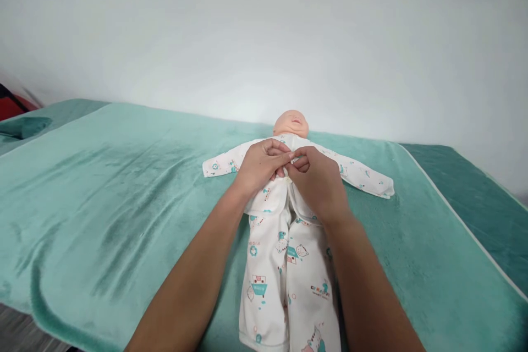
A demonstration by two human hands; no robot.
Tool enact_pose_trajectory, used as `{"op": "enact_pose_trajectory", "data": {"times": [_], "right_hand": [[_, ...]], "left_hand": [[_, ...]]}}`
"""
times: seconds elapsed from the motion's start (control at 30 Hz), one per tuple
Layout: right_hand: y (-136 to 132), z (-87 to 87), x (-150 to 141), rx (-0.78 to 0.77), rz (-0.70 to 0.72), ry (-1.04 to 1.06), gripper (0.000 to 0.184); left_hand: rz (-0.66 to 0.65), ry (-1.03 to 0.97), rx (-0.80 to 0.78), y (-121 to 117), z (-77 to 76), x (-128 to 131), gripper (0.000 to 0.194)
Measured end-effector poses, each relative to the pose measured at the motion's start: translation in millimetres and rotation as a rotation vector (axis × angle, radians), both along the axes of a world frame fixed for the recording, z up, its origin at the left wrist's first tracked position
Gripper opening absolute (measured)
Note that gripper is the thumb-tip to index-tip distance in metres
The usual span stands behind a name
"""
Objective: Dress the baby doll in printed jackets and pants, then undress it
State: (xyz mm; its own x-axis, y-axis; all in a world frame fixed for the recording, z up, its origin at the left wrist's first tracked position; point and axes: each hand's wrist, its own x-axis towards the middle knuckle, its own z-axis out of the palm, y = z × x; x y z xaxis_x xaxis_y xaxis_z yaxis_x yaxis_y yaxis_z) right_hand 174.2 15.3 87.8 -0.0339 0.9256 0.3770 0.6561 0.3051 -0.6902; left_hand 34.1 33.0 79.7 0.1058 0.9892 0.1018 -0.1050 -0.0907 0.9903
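Observation:
A baby doll lies on its back, dressed in a white printed jacket and matching trousers. Its sleeves stretch out to both sides. Over the chest, my left hand and my right hand meet at the jacket's front opening. Thumbs and fingers of both hands pinch the jacket's front edge, their tips touching or nearly so. Whatever fastener lies between the fingertips is hidden. Below the hands the jacket's front flaps part slightly over the trousers.
A green plush blanket with wrinkles on the left covers the surface under the doll. Behind it rises a white wall. A darker green cover shows at the right, and a red and black object at the far left.

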Motion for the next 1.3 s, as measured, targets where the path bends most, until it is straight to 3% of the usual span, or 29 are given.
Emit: {"op": "enact_pose_trajectory", "data": {"times": [0.13, 0.37, 0.47, 0.6, 0.77, 1.07, 1.3], "right_hand": [[-1.4, -1.5, -2.2, 0.019, -0.009, -0.087, 0.015], [-5.5, 3.8, -0.5, -0.058, 0.033, -0.017, 0.029], [-13.4, 11.9, -0.6, -0.141, -0.002, -0.075, 0.028], [-30.1, 23.0, -5.4, -0.223, -0.045, -0.305, 0.025], [-37.0, 25.9, -6.6, -0.235, -0.064, -0.440, 0.021], [-24.6, 31.8, 20.2, -0.381, 0.112, -0.296, 0.019], [-19.6, 28.9, 24.9, -0.402, 0.121, -0.110, 0.007]], "left_hand": [[-0.017, -0.029, -0.018, -0.7, -0.5, -0.7, 0.026], [-0.071, -0.085, -0.031, 0.5, 0.0, -5.1, 0.017], [-0.094, -0.017, -0.036, -1.8, 4.0, -11.9, 0.016], [-0.183, 0.117, -0.031, -7.9, 8.5, -25.9, 0.014], [-0.284, 0.264, -0.010, -13.3, 9.9, -38.1, 0.018], [-0.394, 0.457, 0.060, -15.6, 13.3, -38.0, 0.023], [-0.330, 0.517, 0.140, -17.3, 14.0, -34.6, 0.014]]}}
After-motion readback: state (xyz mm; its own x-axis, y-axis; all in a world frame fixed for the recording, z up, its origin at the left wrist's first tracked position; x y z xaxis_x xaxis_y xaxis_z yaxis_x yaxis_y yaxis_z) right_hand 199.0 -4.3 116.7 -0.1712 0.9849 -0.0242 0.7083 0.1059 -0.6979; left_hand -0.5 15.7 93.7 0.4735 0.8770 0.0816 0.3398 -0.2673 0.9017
